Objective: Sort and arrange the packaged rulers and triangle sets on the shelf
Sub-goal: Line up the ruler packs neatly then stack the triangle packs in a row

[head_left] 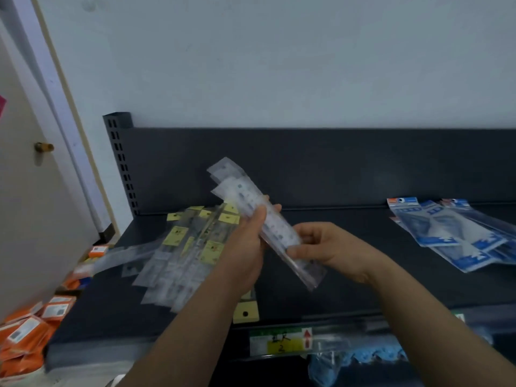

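Observation:
Above the dark shelf (349, 261) I hold a small stack of clear packaged rulers (240, 188), tilted from upper left to lower right. My left hand (248, 241) grips the stack around its middle. My right hand (321, 247) pinches its lower part between thumb and fingers. A loose pile of packaged rulers with yellow header cards (190, 247) lies on the shelf's left side, just beyond my left hand. Blue packaged triangle sets (452, 236) lie fanned out at the right end of the shelf.
The shelf's front rail carries a price label (279, 342). One yellow header card (245, 312) pokes out near the front edge under my left forearm. Orange packets (28, 331) are heaped at lower left, beside a door with a brass knob (44, 147). Blue items (354, 361) sit below the shelf.

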{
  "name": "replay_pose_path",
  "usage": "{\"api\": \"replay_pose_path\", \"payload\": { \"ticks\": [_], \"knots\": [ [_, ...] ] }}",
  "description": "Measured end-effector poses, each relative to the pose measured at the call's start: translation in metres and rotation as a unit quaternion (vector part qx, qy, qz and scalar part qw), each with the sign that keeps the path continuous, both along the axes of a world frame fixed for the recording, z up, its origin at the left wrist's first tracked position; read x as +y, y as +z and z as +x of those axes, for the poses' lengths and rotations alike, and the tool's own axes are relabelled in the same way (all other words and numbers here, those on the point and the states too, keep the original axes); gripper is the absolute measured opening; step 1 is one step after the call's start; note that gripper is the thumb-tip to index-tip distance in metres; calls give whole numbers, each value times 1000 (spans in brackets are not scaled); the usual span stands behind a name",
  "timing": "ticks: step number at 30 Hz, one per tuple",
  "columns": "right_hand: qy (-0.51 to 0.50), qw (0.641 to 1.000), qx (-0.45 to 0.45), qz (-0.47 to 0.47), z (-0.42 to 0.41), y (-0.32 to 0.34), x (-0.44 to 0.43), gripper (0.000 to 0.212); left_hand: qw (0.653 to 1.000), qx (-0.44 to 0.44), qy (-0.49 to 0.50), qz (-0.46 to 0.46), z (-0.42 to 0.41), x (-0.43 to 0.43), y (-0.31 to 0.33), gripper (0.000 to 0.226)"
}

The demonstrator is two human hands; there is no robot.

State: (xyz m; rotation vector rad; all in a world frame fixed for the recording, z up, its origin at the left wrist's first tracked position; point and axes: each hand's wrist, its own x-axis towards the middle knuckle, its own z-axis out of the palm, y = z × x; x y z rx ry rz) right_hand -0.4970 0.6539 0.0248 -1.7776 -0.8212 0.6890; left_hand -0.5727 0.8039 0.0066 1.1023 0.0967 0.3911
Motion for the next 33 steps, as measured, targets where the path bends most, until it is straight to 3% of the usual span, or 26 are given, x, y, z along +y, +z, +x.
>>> {"api": "replay_pose_path", "payload": {
  "ticks": [2, 4, 7, 8, 10, 13, 15, 18, 20, 29, 33],
  "knots": [
    [-32, 996, -81, -16, 20, 6, -24, 22, 996, 24, 14, 85, 6, -5, -1, 52],
    [-67, 978, -189, -64, 45, 10, -47, 24, 978, 54, 105, 171, 12, -9, 0, 84],
    [-88, 939, -294, -158, 80, 4, -74, 27, 899, 68, 240, 361, 27, -13, -5, 107],
    [-82, 924, -320, -191, 87, -1, -79, 29, 858, 69, 250, 444, 35, -15, -10, 106],
    [-56, 906, -350, -232, 99, -18, -85, 33, 775, 133, 176, 592, 52, -21, -19, 95],
    [-62, 920, -318, -218, 111, -36, -100, 35, 683, 259, 53, 681, 71, -34, -31, 59],
    [-116, 940, -265, -181, 120, -46, -117, 43, 693, 272, 76, 663, 78, -36, -36, 36],
    [-192, 968, -149, -67, 125, -59, -127, 52, 783, 252, 100, 560, 81, -37, -38, 28],
    [-192, 977, -87, -9, 126, -66, -122, 55, 804, 241, 75, 538, 85, -47, -36, 26],
    [-67, 980, -172, -79, 153, -65, -121, 29, 734, 276, 61, 617, 107, -67, -31, 25],
    [-108, 978, -160, -74, 181, -60, -134, 27, 734, 268, 91, 617, 137, -77, -35, 30]
  ]
}}
